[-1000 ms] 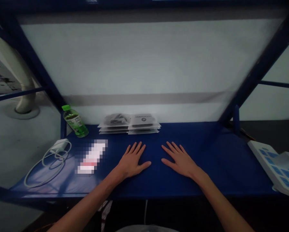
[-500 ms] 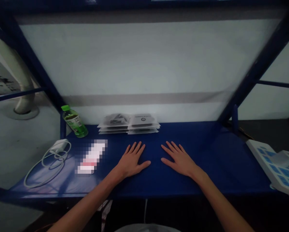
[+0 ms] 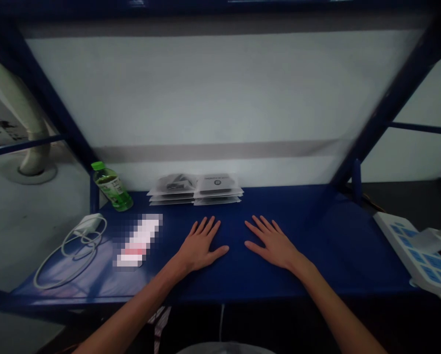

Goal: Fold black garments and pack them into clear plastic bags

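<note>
Palms down, the left hand (image 3: 201, 246) and right hand (image 3: 274, 244) lie flat on a blue shelf (image 3: 316, 246), fingers spread and released, grasping nothing. Beside the left hand lies a pixelated white-and-red item (image 3: 137, 241); farther left are a white charger (image 3: 91, 222) with its coiled cable (image 3: 67, 260). Near both hands, at the shelf's back edge, sits a stack of plastic packets (image 3: 195, 189): apparently light, soft and perhaps slippery, though the dim view makes this uncertain. A flat edge seems the best hold. Behind the charger stands a green-capped bottle (image 3: 111, 187); at far right lies a white power strip (image 3: 415, 253). Against the earlier frames, everything sits slightly farther left in view; the hands keep their pose.
</note>
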Tool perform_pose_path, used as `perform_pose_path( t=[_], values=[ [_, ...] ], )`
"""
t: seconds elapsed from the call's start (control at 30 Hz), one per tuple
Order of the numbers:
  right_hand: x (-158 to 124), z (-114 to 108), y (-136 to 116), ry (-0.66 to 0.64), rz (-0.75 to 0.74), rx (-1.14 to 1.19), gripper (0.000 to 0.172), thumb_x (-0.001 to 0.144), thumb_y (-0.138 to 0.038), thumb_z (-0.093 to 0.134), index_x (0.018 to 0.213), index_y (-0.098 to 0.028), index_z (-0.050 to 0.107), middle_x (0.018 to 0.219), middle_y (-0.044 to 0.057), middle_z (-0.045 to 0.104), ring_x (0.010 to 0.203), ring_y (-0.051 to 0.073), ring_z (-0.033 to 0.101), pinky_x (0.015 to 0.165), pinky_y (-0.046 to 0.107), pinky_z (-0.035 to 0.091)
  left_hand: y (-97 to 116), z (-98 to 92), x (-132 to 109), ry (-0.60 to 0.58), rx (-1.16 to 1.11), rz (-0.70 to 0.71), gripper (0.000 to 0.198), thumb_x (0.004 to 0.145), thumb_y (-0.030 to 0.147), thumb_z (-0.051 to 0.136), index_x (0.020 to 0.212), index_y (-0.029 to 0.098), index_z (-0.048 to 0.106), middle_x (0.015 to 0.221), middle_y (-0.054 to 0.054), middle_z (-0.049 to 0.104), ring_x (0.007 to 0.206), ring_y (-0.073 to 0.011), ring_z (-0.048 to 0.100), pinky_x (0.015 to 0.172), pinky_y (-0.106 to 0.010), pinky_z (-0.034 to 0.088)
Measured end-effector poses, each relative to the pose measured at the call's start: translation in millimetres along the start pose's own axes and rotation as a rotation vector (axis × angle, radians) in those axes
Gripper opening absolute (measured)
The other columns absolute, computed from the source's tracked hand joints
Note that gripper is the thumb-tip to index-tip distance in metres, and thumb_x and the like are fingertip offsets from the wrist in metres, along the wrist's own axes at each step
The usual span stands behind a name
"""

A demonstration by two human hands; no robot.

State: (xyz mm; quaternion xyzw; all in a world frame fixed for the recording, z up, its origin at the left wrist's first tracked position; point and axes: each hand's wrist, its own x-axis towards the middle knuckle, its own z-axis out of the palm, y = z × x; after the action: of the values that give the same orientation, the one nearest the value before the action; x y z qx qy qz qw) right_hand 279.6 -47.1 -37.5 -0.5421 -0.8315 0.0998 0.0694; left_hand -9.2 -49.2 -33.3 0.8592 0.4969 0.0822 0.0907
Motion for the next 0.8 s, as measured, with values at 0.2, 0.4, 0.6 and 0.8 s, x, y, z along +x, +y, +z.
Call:
perform_pose_path(
  t=[0.2,0.4,0.6,0.8],
  values=[
    [-0.7,-0.3,-0.4,-0.004,0.007,-0.004,0.077,0.09,-0.078,0.025,0.155,-0.038,0.017,0.164,0.0,0.012,0.15,0.027,0.006,0.121,0.053,0.009,1.0,-0.5,-0.2,-0.003,0.001,0.001,0.083,0.091,0.077,0.03,0.158,0.031,0.011,0.163,-0.003,0.008,0.15,-0.0325,0.007,0.121,-0.051,0.009],
    [-0.3,0.8,0.1,0.006,-0.002,-0.001,0.077,0.09,-0.078,0.024,0.155,-0.037,0.017,0.164,-0.001,0.012,0.15,0.028,0.007,0.121,0.053,0.009,1.0,-1.1,-0.3,-0.021,-0.009,-0.011,0.084,0.091,0.077,0.029,0.158,0.03,0.01,0.164,-0.003,0.005,0.15,-0.0322,0.005,0.121,-0.052,0.007],
    [0.3,1.1,0.5,0.006,-0.003,-0.005,0.077,0.09,-0.078,0.024,0.155,-0.038,0.017,0.164,-0.001,0.012,0.15,0.028,0.007,0.121,0.053,0.009,1.1,-1.6,-0.3,-0.02,-0.012,-0.006,0.084,0.091,0.077,0.029,0.158,0.03,0.01,0.163,-0.003,0.006,0.15,-0.0321,0.005,0.121,-0.052,0.007],
    [-0.1,0.9,0.7,0.0,0.002,-0.006,0.077,0.09,-0.078,0.024,0.155,-0.038,0.018,0.164,-0.002,0.012,0.15,0.028,0.006,0.121,0.053,0.009,-1.4,1.6,0.4,0.001,-0.01,0.004,0.083,0.091,0.076,0.03,0.158,0.032,0.01,0.163,-0.002,0.006,0.15,-0.0328,0.006,0.12,-0.052,0.008]
  ],
)
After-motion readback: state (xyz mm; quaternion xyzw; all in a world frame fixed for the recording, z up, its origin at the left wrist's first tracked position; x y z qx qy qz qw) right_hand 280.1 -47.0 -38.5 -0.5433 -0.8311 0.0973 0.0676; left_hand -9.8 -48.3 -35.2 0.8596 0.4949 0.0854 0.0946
